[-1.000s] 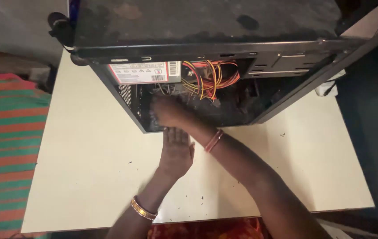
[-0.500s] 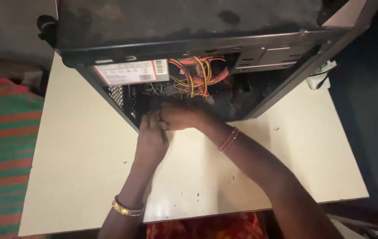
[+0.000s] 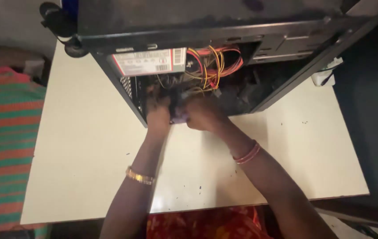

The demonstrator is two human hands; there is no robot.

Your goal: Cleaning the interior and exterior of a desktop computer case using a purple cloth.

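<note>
An open black computer case (image 3: 198, 26) lies on a cream table (image 3: 82, 146). Inside it I see a power supply with a white label (image 3: 149, 62) and a bundle of red, yellow and orange wires (image 3: 211, 66). Both hands reach into the case's dark lower part. My left hand (image 3: 159, 113) is just inside the opening, fingers hidden in shadow. My right hand (image 3: 202, 113) is beside it, curled around a small pale purple thing (image 3: 179, 118) between the two hands. What that thing is cannot be told.
A red and green striped cloth (image 3: 3, 146) lies left of the table. A small white object (image 3: 324, 75) sits by the case's right side. A black round part (image 3: 58, 20) sticks out at the case's top left corner.
My left hand has moved up from the table surface into the case beside my right hand. The view has shifted slightly.
</note>
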